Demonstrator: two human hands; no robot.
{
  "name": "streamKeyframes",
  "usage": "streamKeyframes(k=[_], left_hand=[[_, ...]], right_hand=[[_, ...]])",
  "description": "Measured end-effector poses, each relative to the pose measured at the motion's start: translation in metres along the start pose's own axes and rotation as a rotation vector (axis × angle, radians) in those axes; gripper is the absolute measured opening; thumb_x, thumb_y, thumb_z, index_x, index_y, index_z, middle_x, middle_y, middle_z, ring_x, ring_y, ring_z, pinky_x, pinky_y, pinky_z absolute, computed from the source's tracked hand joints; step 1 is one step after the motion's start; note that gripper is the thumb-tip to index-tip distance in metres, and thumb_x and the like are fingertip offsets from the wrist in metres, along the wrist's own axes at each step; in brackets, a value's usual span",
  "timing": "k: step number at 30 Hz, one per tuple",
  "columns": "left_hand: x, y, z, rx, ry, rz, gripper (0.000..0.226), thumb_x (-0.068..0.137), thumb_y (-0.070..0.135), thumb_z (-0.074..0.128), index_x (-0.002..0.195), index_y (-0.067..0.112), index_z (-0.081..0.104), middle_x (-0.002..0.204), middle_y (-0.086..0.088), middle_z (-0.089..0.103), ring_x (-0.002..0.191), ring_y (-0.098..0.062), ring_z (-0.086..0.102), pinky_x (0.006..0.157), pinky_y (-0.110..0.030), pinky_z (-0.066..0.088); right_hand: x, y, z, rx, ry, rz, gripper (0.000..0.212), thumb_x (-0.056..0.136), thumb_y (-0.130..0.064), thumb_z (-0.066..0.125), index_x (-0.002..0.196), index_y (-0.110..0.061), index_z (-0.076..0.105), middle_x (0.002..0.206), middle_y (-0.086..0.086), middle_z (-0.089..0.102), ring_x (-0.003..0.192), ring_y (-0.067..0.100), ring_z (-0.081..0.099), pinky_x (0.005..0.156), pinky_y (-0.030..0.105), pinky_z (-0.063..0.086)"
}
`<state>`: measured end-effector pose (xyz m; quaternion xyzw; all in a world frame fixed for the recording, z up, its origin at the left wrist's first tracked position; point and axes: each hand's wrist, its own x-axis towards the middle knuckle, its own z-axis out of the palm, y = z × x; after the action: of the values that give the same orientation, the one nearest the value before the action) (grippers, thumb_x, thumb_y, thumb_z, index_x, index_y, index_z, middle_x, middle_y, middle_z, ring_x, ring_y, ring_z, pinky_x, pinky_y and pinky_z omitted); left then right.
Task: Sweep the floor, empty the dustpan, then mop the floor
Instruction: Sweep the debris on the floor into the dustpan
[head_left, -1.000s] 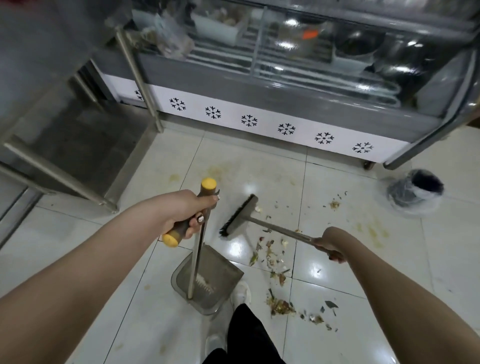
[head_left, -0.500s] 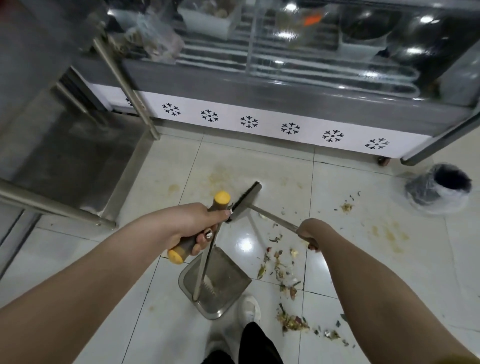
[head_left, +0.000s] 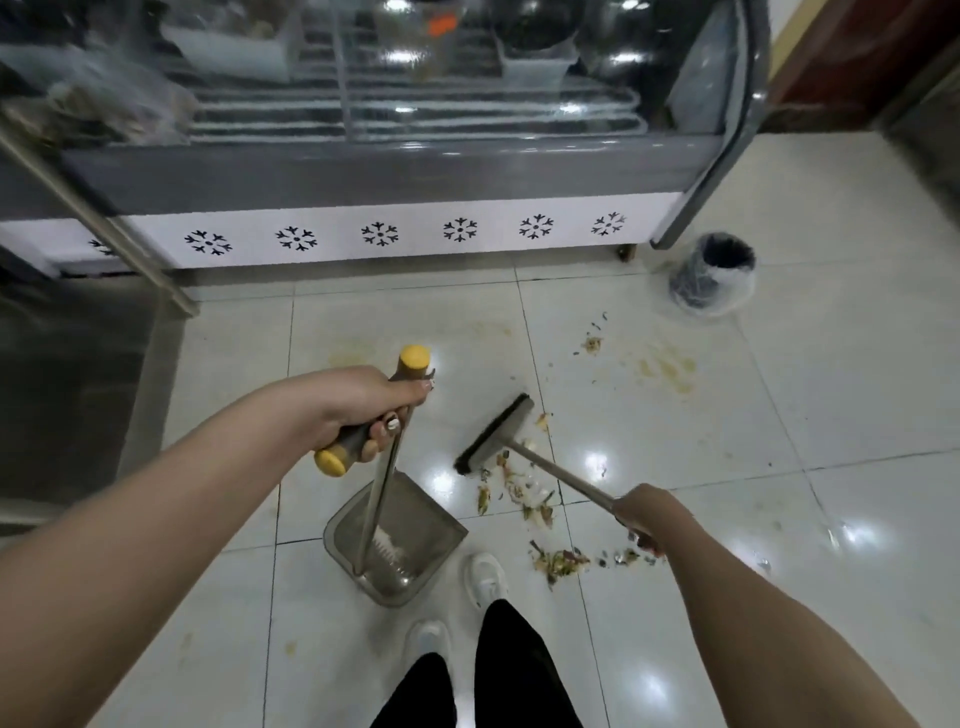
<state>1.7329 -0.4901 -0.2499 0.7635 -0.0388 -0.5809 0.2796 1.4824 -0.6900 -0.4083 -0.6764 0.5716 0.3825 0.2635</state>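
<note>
Glossy pale tiles (head_left: 857, 395) reflect the lights. The dustpan (head_left: 405, 540) and its pole (head_left: 382, 493) look like brushed metal; the grip (head_left: 371, 415) has matt yellow caps.

Stained glossy tile floor (head_left: 857, 389), glass display fridge (head_left: 415, 171), steel table (head_left: 78, 389), lined bin (head_left: 714, 275)

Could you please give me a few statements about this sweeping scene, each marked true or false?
1. The left hand grips the handle of the dustpan. True.
2. The broom head lies inside the dustpan. False: it is outside the pan, over the floor to its right.
3. Scraps lie on the floor beside the broom head. True.
4. The bin lies tipped on its side. False: it stands upright near a corner of the display case.
5. The right hand is empty. False: it grips the broom's handle.
</note>
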Motion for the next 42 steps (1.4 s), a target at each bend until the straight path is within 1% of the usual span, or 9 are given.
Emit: streamKeyframes(k=[4, 9, 12, 16, 20, 27, 32, 38, 42], left_hand=[[-0.007, -0.003, 0.005, 0.017, -0.014, 0.008, 0.043, 0.093, 0.042, 0.053, 0.063, 0.014, 0.039, 0.041, 0.002, 0.036, 0.030, -0.007, 0.033, 0.034, -0.014, 0.031], [-0.007, -0.003, 0.013, 0.035, -0.004, 0.001, 0.043, 0.094, 0.042, 0.052, 0.063, 0.015, 0.039, 0.040, 0.004, 0.036, 0.029, -0.006, 0.032, 0.034, -0.012, 0.030], [-0.004, -0.003, 0.020, 0.033, 0.005, 0.007, 0.042, 0.094, 0.041, 0.051, 0.064, 0.015, 0.038, 0.038, 0.005, 0.036, 0.028, -0.005, 0.031, 0.033, -0.011, 0.030], [-0.002, 0.005, 0.029, 0.045, -0.004, 0.006, 0.042, 0.094, 0.041, 0.052, 0.065, 0.014, 0.038, 0.040, 0.004, 0.036, 0.028, -0.005, 0.032, 0.033, -0.012, 0.030], [0.000, 0.014, 0.032, 0.057, -0.004, 0.009, 0.042, 0.093, 0.041, 0.053, 0.066, 0.013, 0.038, 0.046, 0.001, 0.036, 0.027, -0.006, 0.032, 0.033, -0.012, 0.031], [-0.006, 0.045, 0.040, 0.095, -0.041, 0.045, 0.042, 0.095, 0.038, 0.052, 0.065, 0.013, 0.039, 0.041, 0.002, 0.036, 0.027, -0.007, 0.032, 0.033, -0.011, 0.030], [-0.001, 0.079, 0.046, 0.119, -0.076, 0.064, 0.042, 0.095, 0.039, 0.051, 0.065, 0.014, 0.038, 0.039, 0.003, 0.037, 0.028, -0.006, 0.032, 0.033, -0.011, 0.029], [0.023, 0.155, 0.041, 0.180, -0.077, 0.074, 0.040, 0.096, 0.038, 0.051, 0.067, 0.013, 0.039, 0.042, 0.003, 0.037, 0.028, -0.005, 0.031, 0.033, -0.011, 0.029], [0.045, 0.214, 0.031, 0.223, -0.102, 0.066, 0.040, 0.095, 0.040, 0.051, 0.067, 0.015, 0.038, 0.043, 0.003, 0.037, 0.028, -0.005, 0.031, 0.033, -0.011, 0.029]], right_hand=[[-0.014, 0.017, 0.032, 0.078, 0.062, -0.046, 0.022, 0.090, -0.021, 0.046, 0.073, -0.009, 0.051, 0.069, 0.006, 0.062, 0.053, 0.020, 0.059, 0.056, 0.027, 0.050], [0.002, -0.018, 0.031, 0.078, 0.104, -0.111, 0.024, 0.092, -0.021, 0.045, 0.070, -0.012, 0.046, 0.065, 0.002, 0.056, 0.052, 0.017, 0.054, 0.051, 0.024, 0.043], [0.017, -0.040, 0.023, 0.078, 0.080, -0.093, 0.025, 0.092, -0.017, 0.044, 0.068, -0.011, 0.043, 0.065, 0.002, 0.054, 0.056, 0.017, 0.052, 0.059, 0.027, 0.045], [0.021, -0.030, 0.017, 0.108, -0.048, 0.033, 0.028, 0.096, -0.017, 0.040, 0.073, -0.001, 0.039, 0.061, 0.005, 0.048, 0.054, 0.017, 0.047, 0.067, 0.027, 0.043], [0.016, 0.017, 0.013, 0.093, -0.157, 0.096, 0.026, 0.097, -0.022, 0.036, 0.089, 0.001, 0.046, 0.069, 0.008, 0.049, 0.066, 0.020, 0.050, 0.074, 0.029, 0.042], [0.006, 0.056, -0.017, 0.188, -0.154, 0.160, 0.017, 0.097, -0.017, 0.040, 0.100, -0.002, 0.045, 0.066, 0.010, 0.048, 0.050, 0.018, 0.045, 0.049, 0.023, 0.037], [0.020, 0.058, -0.023, 0.455, -0.192, 0.183, 0.035, 0.093, -0.017, 0.046, 0.123, 0.002, 0.052, 0.073, 0.012, 0.052, 0.048, 0.018, 0.046, 0.043, 0.023, 0.038], [0.055, 0.029, -0.066, 0.552, -0.137, 0.123, 0.027, 0.090, -0.013, 0.046, 0.111, 0.002, 0.052, 0.073, 0.014, 0.054, 0.056, 0.022, 0.052, 0.048, 0.026, 0.041], [0.081, 0.006, -0.104, 0.588, -0.074, 0.109, 0.015, 0.089, -0.009, 0.043, 0.096, 0.002, 0.052, 0.066, 0.014, 0.053, 0.050, 0.023, 0.051, 0.045, 0.024, 0.040]])
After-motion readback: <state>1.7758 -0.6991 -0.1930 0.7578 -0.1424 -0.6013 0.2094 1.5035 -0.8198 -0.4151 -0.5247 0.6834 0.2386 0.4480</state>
